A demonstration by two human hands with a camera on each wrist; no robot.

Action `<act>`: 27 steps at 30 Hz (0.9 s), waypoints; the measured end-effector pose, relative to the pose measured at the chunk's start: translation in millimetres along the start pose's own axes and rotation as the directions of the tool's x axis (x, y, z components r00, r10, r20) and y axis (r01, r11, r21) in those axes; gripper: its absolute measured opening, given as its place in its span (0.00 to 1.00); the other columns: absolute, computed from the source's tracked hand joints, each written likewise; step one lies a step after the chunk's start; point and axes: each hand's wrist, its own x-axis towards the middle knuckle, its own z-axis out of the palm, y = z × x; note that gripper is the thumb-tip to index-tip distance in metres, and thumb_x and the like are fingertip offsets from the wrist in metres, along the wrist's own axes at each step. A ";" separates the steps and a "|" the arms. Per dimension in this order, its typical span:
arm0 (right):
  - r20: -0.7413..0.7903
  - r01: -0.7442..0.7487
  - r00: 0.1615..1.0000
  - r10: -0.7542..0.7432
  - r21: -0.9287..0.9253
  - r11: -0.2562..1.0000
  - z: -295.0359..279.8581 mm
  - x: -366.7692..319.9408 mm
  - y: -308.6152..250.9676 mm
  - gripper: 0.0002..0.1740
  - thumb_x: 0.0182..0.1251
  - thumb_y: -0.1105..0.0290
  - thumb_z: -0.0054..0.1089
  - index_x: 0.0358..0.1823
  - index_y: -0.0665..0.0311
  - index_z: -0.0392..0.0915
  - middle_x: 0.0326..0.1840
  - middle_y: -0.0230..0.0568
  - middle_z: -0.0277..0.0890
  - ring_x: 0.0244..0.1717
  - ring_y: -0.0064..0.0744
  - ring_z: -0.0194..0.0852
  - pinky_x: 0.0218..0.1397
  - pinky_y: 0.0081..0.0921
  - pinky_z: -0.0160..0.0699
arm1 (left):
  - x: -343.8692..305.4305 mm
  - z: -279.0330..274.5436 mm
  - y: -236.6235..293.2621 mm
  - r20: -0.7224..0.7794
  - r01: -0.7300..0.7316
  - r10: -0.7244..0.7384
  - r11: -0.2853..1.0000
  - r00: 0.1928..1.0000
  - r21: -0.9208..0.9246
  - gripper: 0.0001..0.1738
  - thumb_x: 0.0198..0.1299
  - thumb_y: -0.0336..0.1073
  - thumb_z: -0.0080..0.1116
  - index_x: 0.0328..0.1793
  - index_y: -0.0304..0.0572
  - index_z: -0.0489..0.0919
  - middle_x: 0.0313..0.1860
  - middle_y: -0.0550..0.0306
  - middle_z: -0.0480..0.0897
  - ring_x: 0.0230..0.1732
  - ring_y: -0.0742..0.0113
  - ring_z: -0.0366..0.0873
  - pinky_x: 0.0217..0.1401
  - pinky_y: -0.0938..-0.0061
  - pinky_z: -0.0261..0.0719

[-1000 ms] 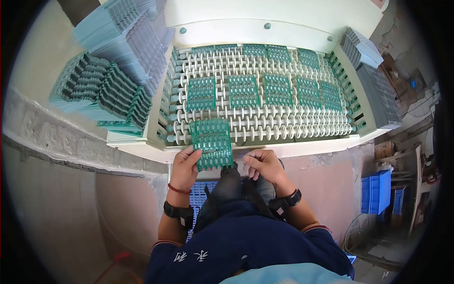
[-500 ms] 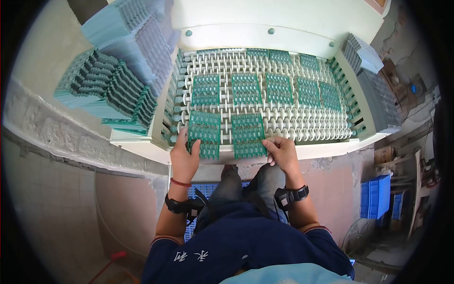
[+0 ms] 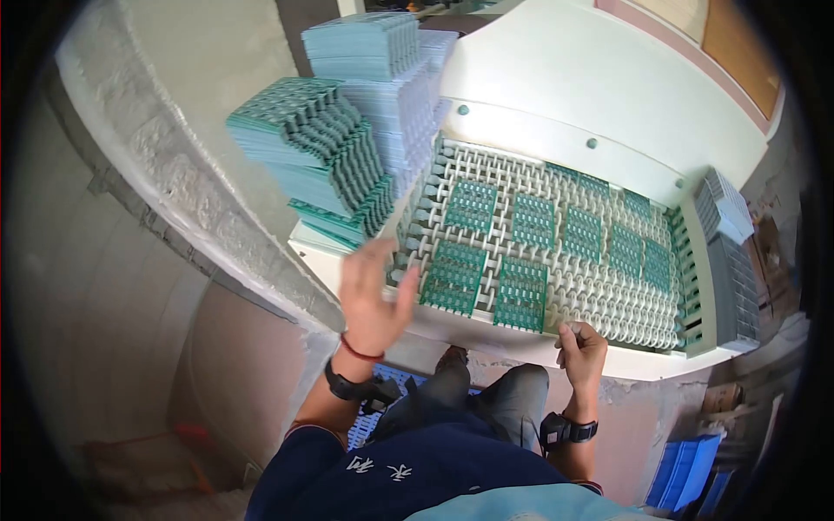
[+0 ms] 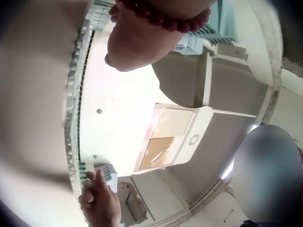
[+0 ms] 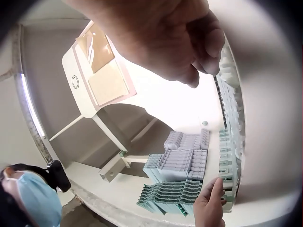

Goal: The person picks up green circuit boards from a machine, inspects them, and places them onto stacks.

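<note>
Two green circuit boards, the left one (image 3: 454,278) and the right one (image 3: 521,295), lie side by side on the front rollers of a white roller conveyor (image 3: 612,308). My left hand (image 3: 373,300) is off the boards, blurred, with fingers extended beside the conveyor's front left corner. It is close to the lower end of a tall stack of green boards (image 3: 321,156). At the front edge, right of the two boards, my right hand (image 3: 580,352) hangs with loosely curled fingers and holds nothing. The right wrist view also shows these curled fingers (image 5: 208,45) empty.
Another row of green boards (image 3: 532,219) lies farther back on the rollers. Pale blue-grey stacks (image 3: 382,104) stand behind the green stack. Grey stacks (image 3: 734,278) sit along the conveyor's right side. A blue crate (image 3: 682,473) is on the floor at lower right.
My left hand first held boards over the front edge; two then lay apart on the rollers under both hands. Now both hands are off them, the left swung toward the stack, and the head view has turned left.
</note>
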 end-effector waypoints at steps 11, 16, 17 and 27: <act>0.732 0.180 0.601 -0.320 0.266 0.947 72.7 34.4 -175.2 0.27 0.67 0.69 0.51 0.66 0.67 0.59 0.20 0.38 0.75 0.11 0.15 0.61 0.13 0.13 0.59 | 118.1 -103.1 -68.4 0.255 0.534 -0.581 0.380 0.773 -0.755 0.20 0.66 0.47 0.46 0.46 0.34 0.71 0.31 0.49 0.80 0.23 0.68 0.76 0.24 0.78 0.73; 0.794 0.065 0.529 -0.299 0.314 0.947 177.9 98.1 -236.4 0.38 0.66 0.69 0.50 0.71 0.71 0.39 0.28 0.46 0.76 0.14 0.20 0.65 0.13 0.17 0.63 | 139.5 -109.7 -75.4 0.462 0.696 -0.574 0.291 0.676 -0.657 0.26 0.66 0.53 0.43 0.42 0.30 0.70 0.28 0.41 0.81 0.18 0.61 0.79 0.18 0.75 0.78; 0.790 0.073 0.529 -0.309 0.320 0.944 193.5 107.2 -243.9 0.38 0.66 0.69 0.50 0.71 0.71 0.39 0.28 0.46 0.76 0.14 0.20 0.65 0.13 0.17 0.63 | 143.5 -110.7 -75.5 0.489 0.724 -0.577 0.290 0.654 -0.626 0.27 0.65 0.54 0.44 0.41 0.30 0.69 0.28 0.41 0.81 0.18 0.60 0.79 0.18 0.74 0.80; 0.781 0.211 0.498 -0.376 0.311 0.927 211.6 54.0 -252.9 0.44 0.60 0.69 0.59 0.69 0.79 0.41 0.24 0.41 0.77 0.15 0.21 0.68 0.15 0.17 0.65 | 158.2 -109.1 -88.5 0.557 0.818 -0.632 0.234 0.539 -0.526 0.28 0.65 0.55 0.41 0.46 0.31 0.72 0.28 0.38 0.81 0.17 0.60 0.80 0.15 0.73 0.82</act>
